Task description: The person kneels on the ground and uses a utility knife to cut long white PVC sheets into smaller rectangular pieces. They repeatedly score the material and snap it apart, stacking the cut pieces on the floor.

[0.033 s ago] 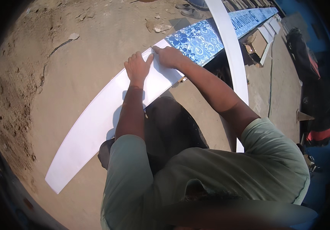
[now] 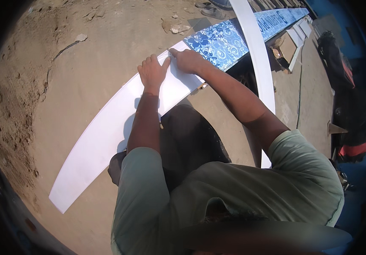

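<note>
A long white tapered panel (image 2: 87, 151) lies diagonally in front of me, its far part carrying a blue-and-white floral covering (image 2: 217, 44). My left hand (image 2: 151, 72) rests on the white surface near its far edge, fingers apart and slightly bent. Just to its right, my right hand (image 2: 185, 61) is closed, its forefinger at the edge near where the pattern starts; what those fingers hold, if anything, is hidden. A second white curved strip (image 2: 263, 91) crosses over the patterned section.
Sandy dirt (image 2: 12, 123) borders the concrete ground (image 2: 72, 85) on the left. Sandals (image 2: 212, 12) and rubble (image 2: 178, 29) lie beyond the panel. Cardboard (image 2: 283, 44), offcuts, a cable and a black-and-red bundle (image 2: 346, 102) lie to the right, beside my dark-clothed legs (image 2: 183, 136).
My hands and forearms sit very slightly higher in the picture, and the near end of the white panel has shifted a few pixels up. Both hands keep the same grip and pose.
</note>
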Action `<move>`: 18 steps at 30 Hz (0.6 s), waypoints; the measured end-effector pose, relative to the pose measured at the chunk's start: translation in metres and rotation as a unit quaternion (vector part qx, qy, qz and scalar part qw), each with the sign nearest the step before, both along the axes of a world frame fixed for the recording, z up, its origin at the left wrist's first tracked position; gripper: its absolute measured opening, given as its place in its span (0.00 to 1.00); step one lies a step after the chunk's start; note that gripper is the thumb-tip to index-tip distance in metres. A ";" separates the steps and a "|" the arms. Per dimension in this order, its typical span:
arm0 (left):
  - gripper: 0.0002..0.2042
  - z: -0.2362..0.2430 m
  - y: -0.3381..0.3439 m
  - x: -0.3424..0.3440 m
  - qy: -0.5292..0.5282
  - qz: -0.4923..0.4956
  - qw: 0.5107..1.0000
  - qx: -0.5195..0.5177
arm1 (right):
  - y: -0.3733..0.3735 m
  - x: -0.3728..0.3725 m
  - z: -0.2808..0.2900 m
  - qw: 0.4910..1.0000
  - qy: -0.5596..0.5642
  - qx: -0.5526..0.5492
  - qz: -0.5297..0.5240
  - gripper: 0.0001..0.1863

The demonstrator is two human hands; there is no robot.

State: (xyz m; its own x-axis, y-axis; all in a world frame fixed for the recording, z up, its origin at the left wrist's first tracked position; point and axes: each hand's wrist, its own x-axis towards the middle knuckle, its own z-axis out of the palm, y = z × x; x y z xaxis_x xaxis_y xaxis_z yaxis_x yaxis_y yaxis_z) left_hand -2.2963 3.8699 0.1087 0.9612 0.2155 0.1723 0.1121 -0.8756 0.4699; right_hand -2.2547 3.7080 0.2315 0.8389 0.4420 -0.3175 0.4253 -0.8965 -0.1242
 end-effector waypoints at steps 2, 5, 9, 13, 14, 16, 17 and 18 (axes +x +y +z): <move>0.31 -0.003 0.001 -0.001 -0.010 -0.004 1.000 -0.010 | 0.000 -0.004 0.002 1.000 0.003 -0.019 0.002 0.34; 0.32 -0.006 0.001 0.002 0.014 -0.008 1.000 -0.014 | -0.004 -0.014 0.007 0.998 0.021 -0.054 0.001 0.33; 0.35 -0.010 -0.001 0.008 -0.011 -0.004 1.000 -0.001 | -0.018 -0.033 0.012 0.997 0.012 -0.077 -0.011 0.34; 0.35 -0.018 -0.002 0.013 0.007 -0.001 1.000 0.004 | -0.030 -0.051 0.013 0.994 0.030 -0.107 -0.012 0.35; 0.36 -0.020 -0.002 0.013 0.008 -0.001 1.000 0.007 | -0.035 -0.057 0.013 0.993 0.042 -0.110 -0.020 0.35; 0.37 -0.023 -0.002 0.014 0.012 -0.002 1.000 0.014 | -0.046 -0.069 0.012 0.993 0.043 -0.110 -0.016 0.37; 0.37 -0.023 -0.002 0.015 0.014 -0.002 1.000 0.019 | -0.051 -0.075 0.012 0.994 0.031 -0.106 -0.002 0.38; 0.38 -0.024 -0.002 0.015 0.023 -0.004 0.999 0.023 | -0.056 -0.081 0.011 0.994 0.030 -0.110 0.005 0.40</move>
